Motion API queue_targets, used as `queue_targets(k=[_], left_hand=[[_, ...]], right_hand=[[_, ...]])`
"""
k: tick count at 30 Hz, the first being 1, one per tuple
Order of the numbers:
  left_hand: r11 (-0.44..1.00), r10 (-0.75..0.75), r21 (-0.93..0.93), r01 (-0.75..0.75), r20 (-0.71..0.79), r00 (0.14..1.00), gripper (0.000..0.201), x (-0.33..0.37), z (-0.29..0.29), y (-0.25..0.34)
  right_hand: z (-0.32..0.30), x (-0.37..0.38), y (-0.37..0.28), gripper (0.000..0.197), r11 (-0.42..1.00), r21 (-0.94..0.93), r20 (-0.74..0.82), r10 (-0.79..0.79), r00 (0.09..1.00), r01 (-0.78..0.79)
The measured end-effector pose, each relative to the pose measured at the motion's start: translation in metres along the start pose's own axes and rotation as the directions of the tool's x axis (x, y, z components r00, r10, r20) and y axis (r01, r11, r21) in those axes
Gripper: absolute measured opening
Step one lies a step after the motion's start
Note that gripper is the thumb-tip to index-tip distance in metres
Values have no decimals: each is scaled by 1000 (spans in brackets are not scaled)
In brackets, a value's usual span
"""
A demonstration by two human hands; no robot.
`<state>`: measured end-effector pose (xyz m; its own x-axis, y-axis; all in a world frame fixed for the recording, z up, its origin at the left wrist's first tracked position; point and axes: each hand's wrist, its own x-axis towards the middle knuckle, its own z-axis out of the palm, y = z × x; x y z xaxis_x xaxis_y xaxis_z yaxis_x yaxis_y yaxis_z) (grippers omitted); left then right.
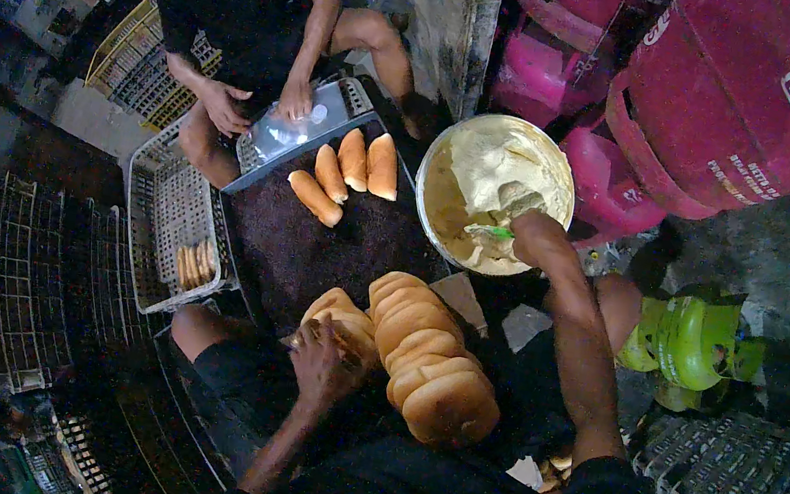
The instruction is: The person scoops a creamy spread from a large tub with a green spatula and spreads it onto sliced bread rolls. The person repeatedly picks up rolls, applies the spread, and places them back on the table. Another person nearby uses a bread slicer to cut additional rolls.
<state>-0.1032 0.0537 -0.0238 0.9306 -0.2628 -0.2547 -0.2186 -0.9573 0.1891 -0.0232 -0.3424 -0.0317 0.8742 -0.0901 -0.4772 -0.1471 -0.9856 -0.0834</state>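
My right hand [539,242] is closed round the green handle of a spatula [490,231], whose blade is down in pale cream [527,170]. The cream fills part of a round white bucket [420,212], and a thick heap clings to its far side. My left hand [323,363] grips a bread bun [336,307] at the near edge of a dark brown, grainy bed [304,249]. Right beside that bun, a row of round golden buns [418,336] leans in a stack toward me. Several long rolls [330,173] lie at the bed's far side.
Across from me a person's hands [295,100] rest at clear plastic over a grey tray edge [271,161]. A pale crate [179,217] holding a few bread pieces stands left. Large pink gas cylinders [709,99] crowd the far right, with a green cylinder [695,342] nearer and a grey crate [721,475].
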Motion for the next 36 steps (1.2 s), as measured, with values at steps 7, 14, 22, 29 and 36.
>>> queue_targets(k=[7, 14, 22, 29, 36], left_hand=[[932, 170, 351, -87, -215, 962, 110, -8, 62, 3], [935, 264, 271, -229, -98, 960, 86, -8, 40, -8], [102, 312, -994, 25, 56, 949, 64, 59, -44, -49], [-787, 408, -508, 350, -3, 913, 83, 96, -29, 6], [-506, 72, -769, 391, 414, 908, 34, 109, -32, 19]], right_hand=[[7, 7, -27, 54, 985, -59, 74, -158, 985, 162], [-22, -4, 5, 25, 951, 258, 168, -221, 961, 173], [-65, -48, -45, 22, 631, 645, -171, -431, 886, 431], [-6, 0, -94, 24, 362, -35, -739, -637, 219, 932], [-17, -43, -124, 35, 717, -110, -593, -603, 533, 689]])
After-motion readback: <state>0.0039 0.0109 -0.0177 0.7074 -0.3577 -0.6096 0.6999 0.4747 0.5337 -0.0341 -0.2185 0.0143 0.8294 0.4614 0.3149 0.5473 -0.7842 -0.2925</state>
